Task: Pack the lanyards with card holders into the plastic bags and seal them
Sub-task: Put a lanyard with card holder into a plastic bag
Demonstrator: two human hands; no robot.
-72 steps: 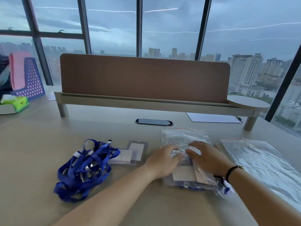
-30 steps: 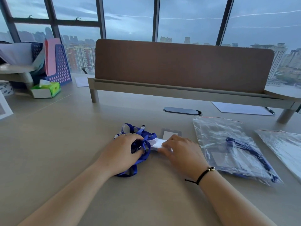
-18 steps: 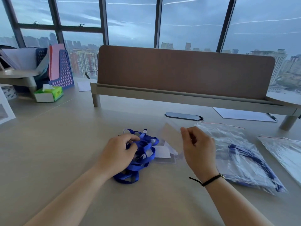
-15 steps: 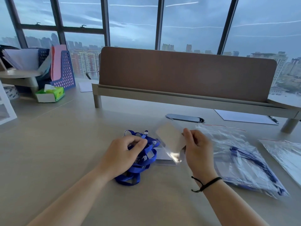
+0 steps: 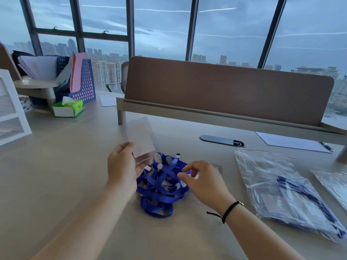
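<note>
While the desk (image 5: 56, 175) stretches pale and wide under the windows, its far left edge carries one white drawer unit (image 5: 11, 113), one blue file rack (image 5: 82, 81) stuffed with pink and white papers, and one green tissue box (image 5: 68, 108) in front of it. One loose sheet of paper (image 5: 108, 100) lies just beyond.

Moving toward the middle, the left hand (image 5: 122, 167) is raised above the desk and pinches one clear card holder (image 5: 139, 139) by its lower end between thumb and fingers, so the holder stands tilted upward. Just right of that hand lies one tangled pile of blue lanyards (image 5: 161, 184), flat on the desk; how many straps are in the tangle cannot be counted, though several white clips show among them. The right hand (image 5: 204, 182), with a black cord around its wrist, hovers at the right side of the pile, its fingers loosely curled and its fingertips at the straps; no grip on anything is plain. More clear card holders (image 5: 216, 167) peek out behind this hand; their number is hidden.

Behind stands one brown divider panel (image 5: 225, 92), with one dark cable port (image 5: 221, 140) in the desk before it. Further right lie one white sheet (image 5: 289, 142) with one pen (image 5: 326, 147), one packed plastic bag (image 5: 281, 188) containing a blue lanyard and a card holder, and the edge of a second plastic bag (image 5: 334, 184) beside it.
</note>
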